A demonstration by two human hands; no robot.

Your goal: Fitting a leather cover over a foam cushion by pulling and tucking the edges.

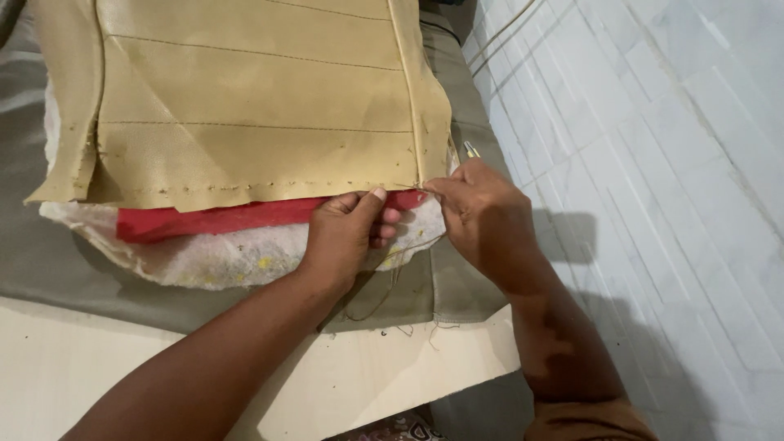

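Note:
A tan stitched cover [253, 98] lies over a red fabric strip [212, 219] and white padding [220, 257]. My left hand [347, 233] pinches the lower edge of the tan cover and red strip near its right corner. My right hand [482, 216] grips the seam at that corner, fingers closed on a thin thread or the edge; a small metal tool tip [472, 149] pokes out above it. Loose threads [392, 302] hang below the hands.
The pieces rest on grey-green cloth [49, 261] spread over a pale wooden board [392, 384]. A white tiled floor [653, 163] runs along the right side, close to the board's edge.

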